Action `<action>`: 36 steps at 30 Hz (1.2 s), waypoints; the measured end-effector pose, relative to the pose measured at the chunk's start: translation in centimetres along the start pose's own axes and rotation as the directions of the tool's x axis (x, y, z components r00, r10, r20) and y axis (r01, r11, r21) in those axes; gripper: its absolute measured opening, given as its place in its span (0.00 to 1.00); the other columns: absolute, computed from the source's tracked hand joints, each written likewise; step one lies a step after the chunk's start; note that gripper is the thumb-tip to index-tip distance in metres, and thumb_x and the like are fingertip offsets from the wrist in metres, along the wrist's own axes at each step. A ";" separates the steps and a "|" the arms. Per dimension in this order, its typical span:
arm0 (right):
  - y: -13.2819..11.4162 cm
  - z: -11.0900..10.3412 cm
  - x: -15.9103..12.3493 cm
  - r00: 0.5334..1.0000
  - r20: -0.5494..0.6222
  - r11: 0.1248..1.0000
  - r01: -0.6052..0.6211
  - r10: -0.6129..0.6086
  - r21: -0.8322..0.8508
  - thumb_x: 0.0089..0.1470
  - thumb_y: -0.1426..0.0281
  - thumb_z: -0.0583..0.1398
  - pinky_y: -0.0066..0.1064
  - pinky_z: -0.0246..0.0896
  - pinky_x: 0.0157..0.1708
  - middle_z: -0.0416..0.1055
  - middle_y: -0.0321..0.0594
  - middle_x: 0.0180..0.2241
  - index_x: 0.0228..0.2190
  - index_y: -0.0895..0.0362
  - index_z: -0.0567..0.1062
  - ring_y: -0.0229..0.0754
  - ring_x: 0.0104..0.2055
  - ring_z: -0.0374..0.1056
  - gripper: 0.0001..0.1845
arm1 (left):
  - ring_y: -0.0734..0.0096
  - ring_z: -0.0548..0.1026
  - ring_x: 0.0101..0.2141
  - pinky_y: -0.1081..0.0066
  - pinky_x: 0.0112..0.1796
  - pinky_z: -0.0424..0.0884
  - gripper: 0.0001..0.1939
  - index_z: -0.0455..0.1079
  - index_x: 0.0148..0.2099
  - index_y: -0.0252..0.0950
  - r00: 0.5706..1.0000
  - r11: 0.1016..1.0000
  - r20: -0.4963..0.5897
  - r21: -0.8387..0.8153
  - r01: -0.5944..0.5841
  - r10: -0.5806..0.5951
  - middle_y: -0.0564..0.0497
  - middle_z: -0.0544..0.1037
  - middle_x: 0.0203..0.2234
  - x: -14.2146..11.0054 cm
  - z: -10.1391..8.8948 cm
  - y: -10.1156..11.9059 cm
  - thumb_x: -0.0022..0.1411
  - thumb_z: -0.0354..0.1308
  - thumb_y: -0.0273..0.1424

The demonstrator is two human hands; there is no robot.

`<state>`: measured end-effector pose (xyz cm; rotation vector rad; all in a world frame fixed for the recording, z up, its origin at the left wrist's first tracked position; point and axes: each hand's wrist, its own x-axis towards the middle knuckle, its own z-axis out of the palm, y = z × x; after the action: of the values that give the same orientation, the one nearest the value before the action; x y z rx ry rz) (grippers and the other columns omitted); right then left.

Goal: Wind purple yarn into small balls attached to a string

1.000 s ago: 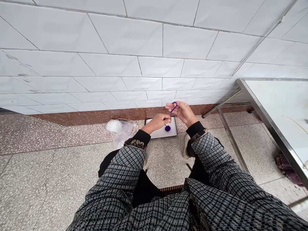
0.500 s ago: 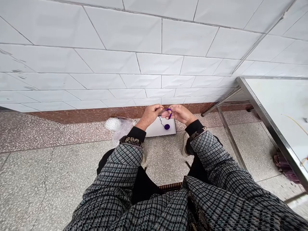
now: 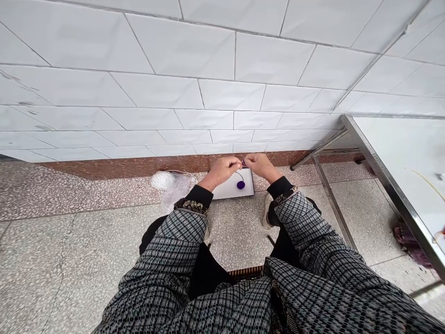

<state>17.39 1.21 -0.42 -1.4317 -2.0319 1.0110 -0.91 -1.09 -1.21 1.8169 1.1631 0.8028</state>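
My left hand (image 3: 224,170) and my right hand (image 3: 261,165) meet at the fingertips above a shallow white box (image 3: 227,189). Both are closed in a pinch on purple yarn (image 3: 244,162), of which only a small bit shows between the fingers. From there a thin dark strand hangs down to a small purple yarn ball (image 3: 240,185) on the white surface. The fingers hide most of what they grip, and I cannot make out any tool.
Left of the box lies a white ball of yarn (image 3: 162,180) with a clear plastic bag (image 3: 173,195), on the speckled floor. A white-tiled wall (image 3: 215,118) rises in front. At right stands a metal-framed table (image 3: 410,157), with a dark reddish bundle (image 3: 412,241) beneath it.
The purple loop that lay over my right fingers has been drawn in and is nearly hidden. My right fingers have closed from a looser spread into a pinch.
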 end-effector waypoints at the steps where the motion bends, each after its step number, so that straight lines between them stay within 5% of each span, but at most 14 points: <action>1: -0.1 -0.1 -0.1 0.998 0.069 0.999 -0.013 0.011 0.032 0.51 0.72 0.56 0.28 0.60 0.33 0.73 0.36 0.22 0.19 0.59 0.72 0.37 0.29 0.67 0.12 | 0.67 0.73 0.32 0.70 0.36 0.68 0.14 0.71 0.29 0.35 0.999 1.000 -0.033 -0.021 -0.002 0.001 0.49 0.78 0.28 0.0 -0.3 -0.1 0.58 0.52 0.38; 3: -0.5 -0.3 -0.5 0.977 0.211 0.966 -0.084 0.032 0.243 0.51 0.71 0.58 0.28 0.62 0.33 0.76 0.38 0.24 0.19 0.59 0.73 0.36 0.28 0.68 0.11 | 0.67 0.74 0.33 0.70 0.37 0.68 0.14 0.71 0.30 0.35 0.997 0.998 -0.081 -0.057 -0.003 -0.002 0.49 0.78 0.28 0.0 -0.8 -0.3 0.59 0.52 0.39; 6: -1.1 -0.4 -1.0 0.938 0.347 0.788 -0.211 -0.004 0.578 0.52 0.66 0.62 0.31 0.68 0.38 0.79 0.42 0.28 0.23 0.58 0.73 0.37 0.30 0.73 0.10 | 0.68 0.72 0.31 0.70 0.36 0.67 0.13 0.70 0.30 0.35 0.989 0.998 -0.143 -0.059 0.012 -0.020 0.51 0.76 0.27 0.1 -1.1 -0.8 0.59 0.53 0.38; 9: -1.5 -0.7 -1.2 0.946 0.321 0.601 -0.236 -0.036 0.764 0.51 0.60 0.65 0.34 0.71 0.40 0.80 0.44 0.30 0.24 0.57 0.71 0.41 0.33 0.75 0.15 | 0.70 0.69 0.28 0.70 0.33 0.65 0.13 0.70 0.29 0.35 0.981 0.995 -0.173 -0.062 0.083 -0.093 0.53 0.73 0.23 0.4 -0.8 -1.3 0.59 0.52 0.38; 12: -1.6 -1.0 -1.1 0.986 0.166 0.498 -0.152 0.017 0.853 0.53 0.56 0.65 0.36 0.71 0.43 0.81 0.45 0.33 0.23 0.55 0.66 0.44 0.39 0.77 0.19 | 0.71 0.69 0.27 0.71 0.33 0.64 0.12 0.72 0.30 0.34 0.985 0.988 -0.085 -0.049 0.143 -0.147 0.53 0.74 0.23 0.5 0.2 -1.2 0.58 0.54 0.37; 15: -1.3 -0.8 -0.6 0.996 -0.006 0.535 -0.041 0.085 0.844 0.55 0.56 0.63 0.36 0.70 0.46 0.81 0.44 0.36 0.24 0.54 0.67 0.44 0.43 0.76 0.18 | 0.70 0.70 0.28 0.71 0.34 0.65 0.11 0.73 0.28 0.34 0.987 0.995 0.130 -0.007 0.095 -0.093 0.53 0.76 0.23 0.3 1.3 -0.6 0.57 0.55 0.34; 17: -1.0 -0.4 -0.3 0.992 -0.070 0.695 -0.022 0.104 0.719 0.56 0.59 0.62 0.34 0.69 0.43 0.80 0.42 0.34 0.25 0.55 0.70 0.42 0.40 0.75 0.15 | 0.70 0.71 0.28 0.71 0.35 0.65 0.11 0.74 0.28 0.34 0.975 0.999 0.221 -0.022 0.044 -0.038 0.53 0.77 0.23 0.1 1.6 -0.2 0.57 0.55 0.34; 20: -0.5 0.0 -0.2 0.994 -0.061 0.934 -0.063 0.090 0.351 0.53 0.67 0.61 0.30 0.66 0.37 0.76 0.37 0.25 0.21 0.57 0.73 0.38 0.31 0.69 0.11 | 0.70 0.71 0.28 0.71 0.34 0.65 0.12 0.74 0.29 0.34 0.987 0.999 0.162 -0.027 0.023 -0.018 0.52 0.77 0.25 -0.1 1.0 0.1 0.57 0.54 0.35; 22: -0.4 0.1 -0.3 0.997 0.046 0.971 -0.077 0.069 0.227 0.51 0.71 0.60 0.29 0.63 0.34 0.73 0.35 0.21 0.18 0.58 0.73 0.36 0.27 0.66 0.12 | 0.70 0.70 0.29 0.71 0.34 0.64 0.13 0.74 0.29 0.34 0.998 0.999 0.053 -0.030 0.035 -0.033 0.52 0.77 0.25 -0.1 0.3 -0.1 0.57 0.53 0.36; 24: -0.6 0.0 -0.6 0.976 0.211 0.939 -0.113 0.044 0.324 0.52 0.71 0.61 0.29 0.64 0.34 0.75 0.37 0.23 0.19 0.58 0.73 0.36 0.27 0.67 0.11 | 0.70 0.70 0.29 0.71 0.34 0.64 0.13 0.72 0.29 0.34 0.998 0.998 -0.028 -0.051 0.048 -0.049 0.51 0.76 0.25 0.0 -0.4 -0.6 0.57 0.53 0.37; 27: -1.1 -0.4 -1.0 0.944 0.329 0.748 -0.207 -0.016 0.631 0.53 0.65 0.63 0.33 0.68 0.39 0.79 0.42 0.29 0.24 0.58 0.74 0.38 0.31 0.73 0.11 | 0.71 0.67 0.27 0.71 0.33 0.63 0.15 0.70 0.28 0.34 0.993 0.994 -0.079 -0.067 0.082 -0.087 0.53 0.74 0.23 0.1 -0.7 -1.4 0.58 0.53 0.40; 32: -1.3 -0.8 -0.9 0.997 0.076 0.477 -0.083 0.034 0.875 0.55 0.56 0.64 0.36 0.71 0.45 0.81 0.45 0.36 0.24 0.54 0.67 0.44 0.41 0.76 0.18 | 0.69 0.69 0.28 0.70 0.34 0.64 0.13 0.72 0.29 0.35 0.992 0.992 0.022 -0.014 0.128 -0.128 0.52 0.75 0.24 0.2 0.6 -1.2 0.57 0.54 0.38; 34: -1.1 -0.7 -0.6 0.998 -0.013 0.493 -0.022 0.068 0.870 0.55 0.57 0.64 0.36 0.70 0.47 0.81 0.44 0.37 0.24 0.54 0.67 0.44 0.44 0.76 0.18 | 0.69 0.70 0.28 0.70 0.35 0.64 0.12 0.72 0.28 0.35 0.984 0.996 0.156 0.007 0.091 -0.091 0.52 0.76 0.24 0.1 1.4 -0.7 0.56 0.53 0.36; 36: -0.7 -0.4 -0.3 0.995 -0.060 0.622 -0.006 0.085 0.783 0.55 0.59 0.62 0.34 0.70 0.46 0.81 0.42 0.36 0.23 0.55 0.69 0.43 0.42 0.75 0.15 | 0.70 0.70 0.28 0.71 0.35 0.64 0.12 0.72 0.27 0.35 0.960 0.999 0.278 -0.007 0.046 -0.042 0.52 0.76 0.23 -0.2 1.8 -0.2 0.55 0.53 0.37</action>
<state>17.35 0.97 0.44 -0.9979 -1.1860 1.5602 0.44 -1.73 -2.21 1.8175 1.0086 0.5085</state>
